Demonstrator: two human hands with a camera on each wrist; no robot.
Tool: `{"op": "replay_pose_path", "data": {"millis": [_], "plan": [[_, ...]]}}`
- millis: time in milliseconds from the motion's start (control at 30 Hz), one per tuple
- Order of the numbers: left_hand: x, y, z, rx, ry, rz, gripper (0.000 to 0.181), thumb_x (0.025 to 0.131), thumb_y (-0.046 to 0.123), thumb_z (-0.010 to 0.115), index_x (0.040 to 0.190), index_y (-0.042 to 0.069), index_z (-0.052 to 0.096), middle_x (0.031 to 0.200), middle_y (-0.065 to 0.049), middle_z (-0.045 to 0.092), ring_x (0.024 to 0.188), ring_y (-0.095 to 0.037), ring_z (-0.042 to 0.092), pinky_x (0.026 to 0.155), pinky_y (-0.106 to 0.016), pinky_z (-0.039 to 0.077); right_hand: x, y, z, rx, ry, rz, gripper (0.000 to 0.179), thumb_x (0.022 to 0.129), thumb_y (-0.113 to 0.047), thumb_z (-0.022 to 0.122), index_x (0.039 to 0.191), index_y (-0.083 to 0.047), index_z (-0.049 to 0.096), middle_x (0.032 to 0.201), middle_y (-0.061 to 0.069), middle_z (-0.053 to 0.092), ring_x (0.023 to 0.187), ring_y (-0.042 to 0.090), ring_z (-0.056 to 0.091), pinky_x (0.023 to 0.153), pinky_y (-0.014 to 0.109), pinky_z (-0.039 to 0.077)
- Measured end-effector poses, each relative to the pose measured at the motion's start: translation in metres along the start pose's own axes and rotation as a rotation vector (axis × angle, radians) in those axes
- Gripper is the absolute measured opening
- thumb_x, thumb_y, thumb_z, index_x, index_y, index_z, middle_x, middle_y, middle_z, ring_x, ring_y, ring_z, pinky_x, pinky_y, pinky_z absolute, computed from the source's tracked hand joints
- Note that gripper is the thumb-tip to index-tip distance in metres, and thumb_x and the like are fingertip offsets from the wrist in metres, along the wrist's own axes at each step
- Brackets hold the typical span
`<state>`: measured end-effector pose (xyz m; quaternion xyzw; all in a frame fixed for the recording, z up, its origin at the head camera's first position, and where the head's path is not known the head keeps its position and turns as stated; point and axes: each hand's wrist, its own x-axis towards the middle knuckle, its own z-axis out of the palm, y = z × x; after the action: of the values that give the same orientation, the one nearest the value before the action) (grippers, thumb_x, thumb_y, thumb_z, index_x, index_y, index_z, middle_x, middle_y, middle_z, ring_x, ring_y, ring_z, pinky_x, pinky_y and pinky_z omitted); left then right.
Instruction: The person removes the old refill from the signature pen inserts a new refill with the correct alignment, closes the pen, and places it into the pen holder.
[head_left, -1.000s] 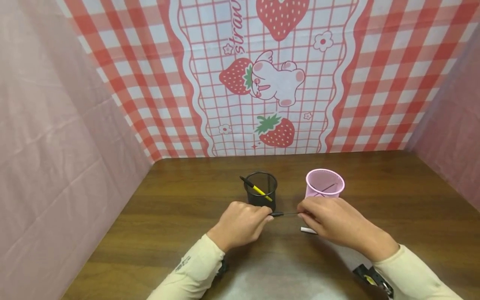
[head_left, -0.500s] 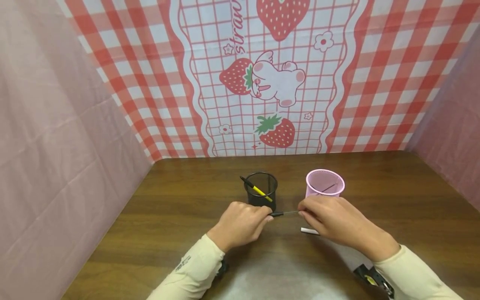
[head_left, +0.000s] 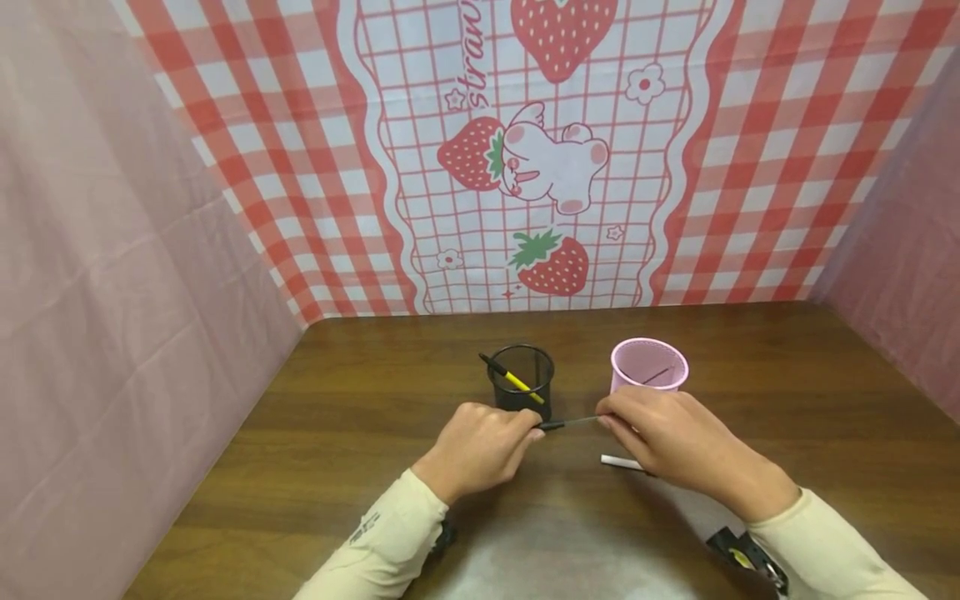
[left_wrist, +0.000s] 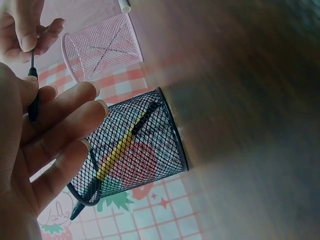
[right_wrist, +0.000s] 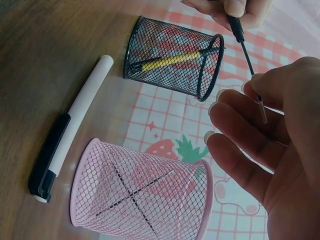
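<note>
In the head view my left hand [head_left: 476, 442] pinches a short black pen section [head_left: 553, 426] between thumb and finger. A thin pen refill [right_wrist: 248, 56] runs out of that section towards my right hand [head_left: 678, 442], whose thumb and forefinger pinch its far end. The refill's clear tail pokes out past those fingertips in the right wrist view, the other fingers loosely bent. Below the right hand, a white pen barrel [right_wrist: 85, 105] with a black clip lies on the wooden table.
A black mesh pen cup [head_left: 510, 402] stands behind the left hand with a yellow-and-black pen [head_left: 517, 382] leaning inside. Behind the right hand is a pink mesh pen cup [head_left: 636, 360], where two thin dark sticks [right_wrist: 131, 192] cross. A checked strawberry cloth [head_left: 450, 217] hangs behind.
My right hand has risen slightly, tilting the refill up at that end. More of the white barrel shows beside it. The left hand has barely moved, still pinching the black section.
</note>
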<state>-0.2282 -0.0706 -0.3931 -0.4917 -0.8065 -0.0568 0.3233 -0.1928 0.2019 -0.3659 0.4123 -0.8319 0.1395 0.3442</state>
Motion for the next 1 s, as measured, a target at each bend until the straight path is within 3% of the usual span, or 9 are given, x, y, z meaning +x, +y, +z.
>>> {"op": "replay_pose_path", "data": {"millis": [100, 500, 667, 900, 1000], "plan": [[0.0003, -0.0002, -0.0002, 0.001, -0.009, -0.005, 0.013, 0.098, 0.029, 0.063, 0.097, 0.016, 0.063, 0.057, 0.011, 0.054, 0.046, -0.009, 0.053, 0.043, -0.030, 0.045, 0.0007, 0.0000, -0.0003, -0.011, 0.004, 0.001, 0.044, 0.108, -0.042, 0.035, 0.090, -0.016, 0.066, 0.082, -0.012, 0.060, 0.071, 0.007, 0.059, 0.059, 0.035, 0.052], [0.0009, -0.0004, -0.0026, -0.017, -0.011, -0.009, 0.013, 0.100, 0.028, 0.060, 0.102, 0.016, 0.064, 0.063, 0.011, 0.060, 0.049, -0.009, 0.056, 0.045, -0.031, 0.046, 0.0024, -0.0009, -0.0014, -0.021, 0.001, -0.012, 0.042, 0.109, -0.039, 0.037, 0.091, -0.015, 0.066, 0.082, -0.010, 0.060, 0.073, 0.008, 0.059, 0.062, 0.035, 0.052], [0.0008, -0.0005, -0.0025, -0.021, -0.020, -0.009, 0.017, 0.102, 0.029, 0.056, 0.110, 0.017, 0.065, 0.070, 0.010, 0.066, 0.052, -0.009, 0.059, 0.046, -0.031, 0.047, 0.0020, -0.0023, -0.0009, -0.011, -0.001, -0.003, 0.042, 0.109, -0.039, 0.037, 0.090, -0.015, 0.065, 0.080, -0.010, 0.058, 0.072, 0.006, 0.058, 0.062, 0.034, 0.051], [0.0015, -0.0008, -0.0016, -0.044, -0.012, -0.014, 0.019, 0.101, 0.029, 0.057, 0.109, 0.017, 0.068, 0.091, 0.008, 0.072, 0.061, -0.009, 0.064, 0.050, -0.030, 0.050, 0.0018, -0.0040, 0.0017, -0.003, -0.004, 0.005, 0.043, 0.109, -0.040, 0.035, 0.090, -0.015, 0.065, 0.079, -0.011, 0.059, 0.070, 0.005, 0.058, 0.062, 0.032, 0.051], [0.0015, -0.0010, -0.0011, -0.051, 0.004, -0.013, 0.018, 0.100, 0.028, 0.058, 0.109, 0.016, 0.069, 0.094, 0.007, 0.071, 0.062, -0.008, 0.064, 0.051, -0.029, 0.050, 0.0011, -0.0038, 0.0026, 0.006, -0.006, 0.005, 0.032, 0.107, -0.036, 0.045, 0.091, -0.015, 0.064, 0.079, -0.011, 0.060, 0.069, 0.005, 0.059, 0.061, 0.032, 0.051]]}}
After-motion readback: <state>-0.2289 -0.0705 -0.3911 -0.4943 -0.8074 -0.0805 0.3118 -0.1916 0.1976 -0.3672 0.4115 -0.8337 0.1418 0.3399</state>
